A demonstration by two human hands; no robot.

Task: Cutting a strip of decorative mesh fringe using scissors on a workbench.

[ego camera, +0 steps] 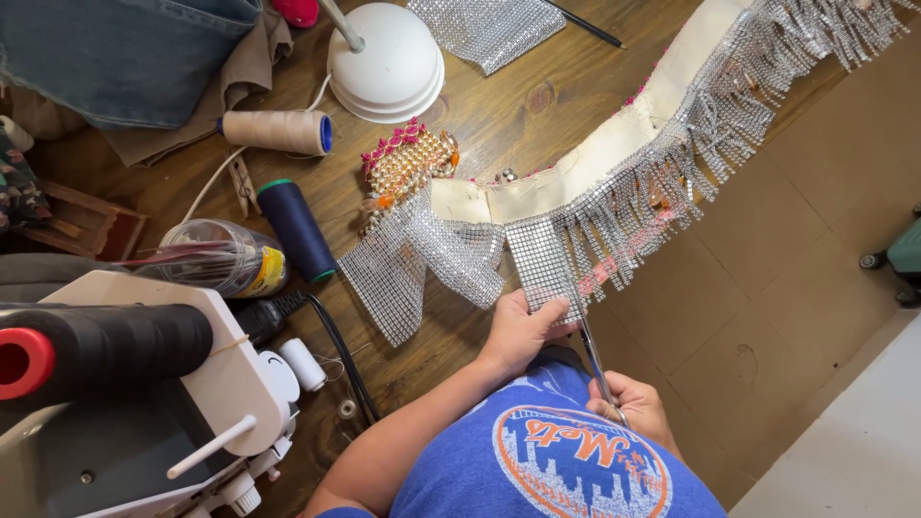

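Observation:
My left hand [523, 331] pinches the lower edge of a strip of silver rhinestone mesh [539, 261] that hangs off the wooden table's edge. My right hand [635, 405] grips a pair of scissors [593, 355], whose blades point up along the right side of that strip. The strip belongs to a long cream band [585, 158] trimmed with silver rhinestone fringe [700, 134], which runs from the table's middle to the upper right. A pink and gold beaded piece [408, 163] sits at the band's left end.
A white sewing machine [144, 403] with a black and red thread cone fills the lower left. Navy [295, 230] and beige [278, 131] thread spools, a clear jar [216, 257], a white lamp base [387, 59], a black cable [336, 350] and denim fabric [125, 53] lie on the table [537, 91]. Tiled floor shows at right.

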